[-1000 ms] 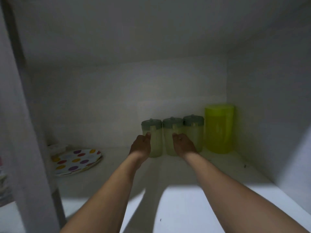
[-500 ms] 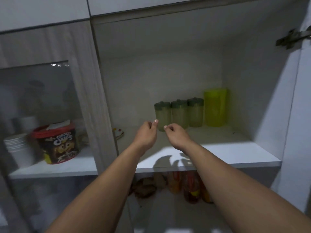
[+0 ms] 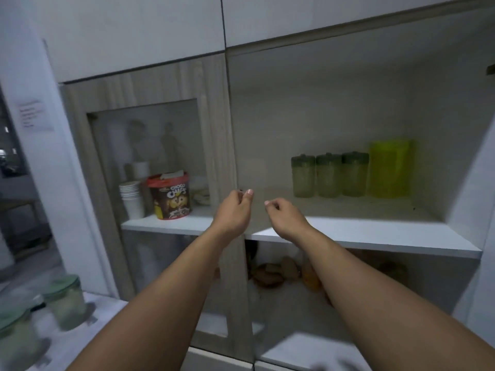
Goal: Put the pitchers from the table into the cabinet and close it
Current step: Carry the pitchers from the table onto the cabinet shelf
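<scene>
Pitchers point(image 3: 329, 175) are standing shelved at 2 o'clock; two more point(image 3: 65, 301) are waiting on the desk point(image 3: 107, 303) at 8 o'clock, both hands, left point(image 3: 233, 213) and right point(image 3: 288, 216), hanging loosely curled, gripping nothing.

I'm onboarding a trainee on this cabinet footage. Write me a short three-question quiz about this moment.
1. True or false: the left hand and the right hand each hold a pitcher.
2. How many green-lidded translucent pitchers stand in a row on the open white cabinet shelf?
3. What stands right of that row? A) tall yellow-green plastic container B) red-lidded cereal tub C) stack of white paper cups

Key: 1 false, both are empty; 2 three; 3 A.
</scene>
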